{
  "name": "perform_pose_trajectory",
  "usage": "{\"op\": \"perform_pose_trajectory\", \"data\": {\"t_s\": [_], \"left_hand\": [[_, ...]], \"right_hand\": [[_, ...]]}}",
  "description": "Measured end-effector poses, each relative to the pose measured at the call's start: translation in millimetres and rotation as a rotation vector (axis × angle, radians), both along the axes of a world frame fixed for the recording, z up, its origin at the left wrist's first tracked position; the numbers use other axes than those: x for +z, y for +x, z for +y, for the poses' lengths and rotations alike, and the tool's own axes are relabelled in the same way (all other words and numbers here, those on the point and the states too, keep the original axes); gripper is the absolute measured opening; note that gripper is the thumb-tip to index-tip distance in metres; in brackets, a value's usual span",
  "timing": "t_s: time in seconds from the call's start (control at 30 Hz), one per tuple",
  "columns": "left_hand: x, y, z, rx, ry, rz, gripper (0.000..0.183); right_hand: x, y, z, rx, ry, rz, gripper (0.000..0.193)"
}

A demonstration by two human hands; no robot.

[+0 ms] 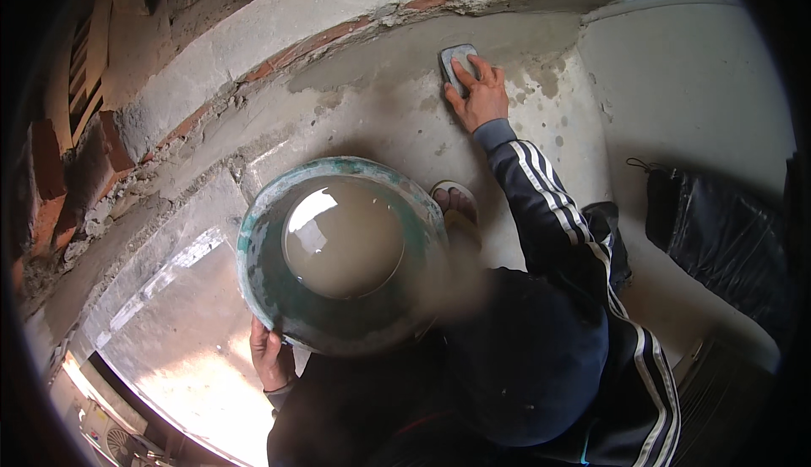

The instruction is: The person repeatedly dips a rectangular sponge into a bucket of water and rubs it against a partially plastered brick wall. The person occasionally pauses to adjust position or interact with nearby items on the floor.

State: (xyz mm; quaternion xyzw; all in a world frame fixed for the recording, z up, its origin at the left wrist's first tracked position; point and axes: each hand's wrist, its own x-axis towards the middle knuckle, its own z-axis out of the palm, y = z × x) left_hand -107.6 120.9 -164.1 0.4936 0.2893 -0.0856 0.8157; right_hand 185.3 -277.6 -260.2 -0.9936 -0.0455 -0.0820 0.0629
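My right hand [480, 99] grips a flat grey block [459, 66] with rounded corners; whether it is a sponge or a float I cannot tell. The block lies against a damp band of grey cement [372, 60], fingers curled over its near side. At lower left, my left hand [270, 355] has its fingers closed at the rim of a round green tub [253, 289]. Cloudy brownish water [359, 251] stands in the tub, reflecting bright light. Dried cement smears the tub's inner wall.
A sandalled foot [456, 201] is just right of the tub. Broken red brick [110, 146] and rubble edge the upper left. A black plastic bag [718, 239] lies at right beside a pale wall [693, 87]. A fan-like unit [110, 442] shows at lower left.
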Motion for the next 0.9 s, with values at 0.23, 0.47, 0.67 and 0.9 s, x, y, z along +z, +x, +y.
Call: {"op": "perform_pose_trajectory", "data": {"t_s": [0.23,0.47,0.67,0.9], "left_hand": [[1,0,0,-0.018,0.007,-0.026,0.060],[-6,-7,2,0.035,0.037,-0.011,0.064],[-3,-5,1,0.026,0.041,-0.005,0.064],[-2,-5,0,0.033,0.045,0.016,0.063]], "right_hand": [[17,-3,-2,-0.025,0.035,-0.063,0.045],[5,19,2,-0.005,0.049,-0.101,0.044],[0,-18,-11,-0.025,0.019,0.053,0.047],[13,13,-6,-0.075,0.149,-0.124,0.044]]}}
